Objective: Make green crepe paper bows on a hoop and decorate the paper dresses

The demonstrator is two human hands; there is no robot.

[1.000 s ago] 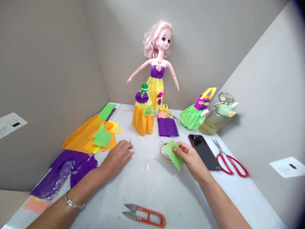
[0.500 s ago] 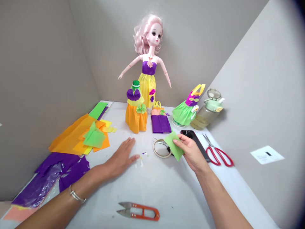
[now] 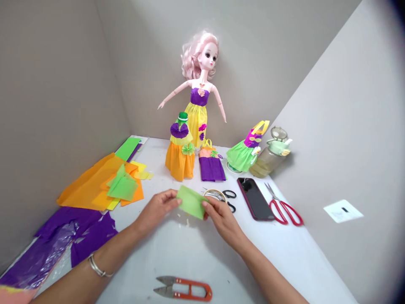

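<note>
Holding a green crepe-paper sheet (image 3: 190, 202) btw both hands, fingers pinched on its ends: my L hand (image 3: 155, 211) has the left edge, my R hand (image 3: 223, 221) the right. Step in hand looks like sizing up the piece. Sheet's over the bench (image 3: 190, 253), just in front of the tape roll (image 3: 215, 195), long axis running L to R, sloping slightly down to the R. Next move, as I judge it, calls for a blade or a free hand: thread snips (image 3: 182, 289) lie near me, black-handled scissors (image 3: 229, 198) just beside the tape roll, red-handled scissors (image 3: 283, 212) past the phone (image 3: 255, 198).
</note>
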